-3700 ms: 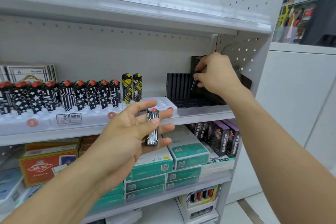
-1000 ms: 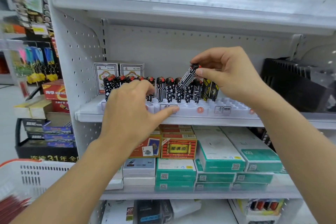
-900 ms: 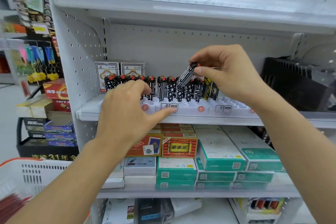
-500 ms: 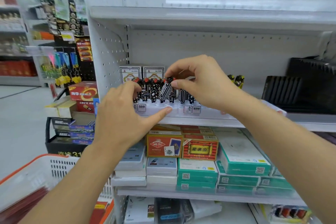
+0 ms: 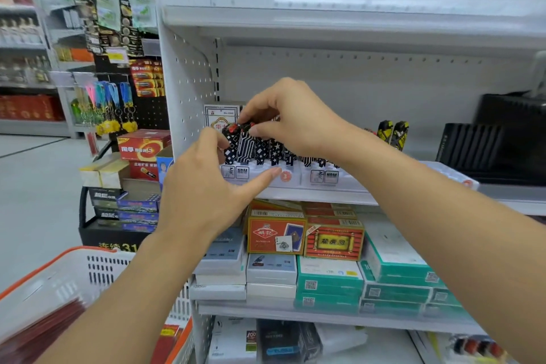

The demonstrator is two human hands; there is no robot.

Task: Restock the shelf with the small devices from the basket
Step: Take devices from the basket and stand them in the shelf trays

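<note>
Small device (image 5: 245, 145), black with white line pattern and a red cap, stands nearly upright in the white display tray (image 5: 295, 179) on the middle shelf (image 5: 319, 195), second from the left end of a row of similar patterned devices (image 5: 276, 151). The right hand (image 5: 291, 120) comes in from 4 o'clock and pinches the device at its cap, thumb and forefinger curled closed upon it. The left hand (image 5: 206, 186) rises from 7 o'clock; its thumb lies straight along the tray's front lip, and its fingers reach toward the leftmost device (image 5: 231, 143) at the row's end, though whether they grip it cannot be told. At 3 o'clock from the row, apart from it in the same tray, stand two yellow-and-black devices (image 5: 393, 133); farther toward 3 o'clock sits a black slotted rack (image 5: 478, 142). Behind the row, at 11 o'clock, a white card box (image 5: 220, 115) stands upright against the shelf's back panel. On the shelf below, at 6 o'clock, lie red card boxes (image 5: 307, 233), with green-and-white boxes (image 5: 369, 278) beneath and beside them. The white basket (image 5: 88, 269) with an orange rim occupies the 8 o'clock corner of the view, red packets (image 5: 44, 331) lying inside it.
</note>
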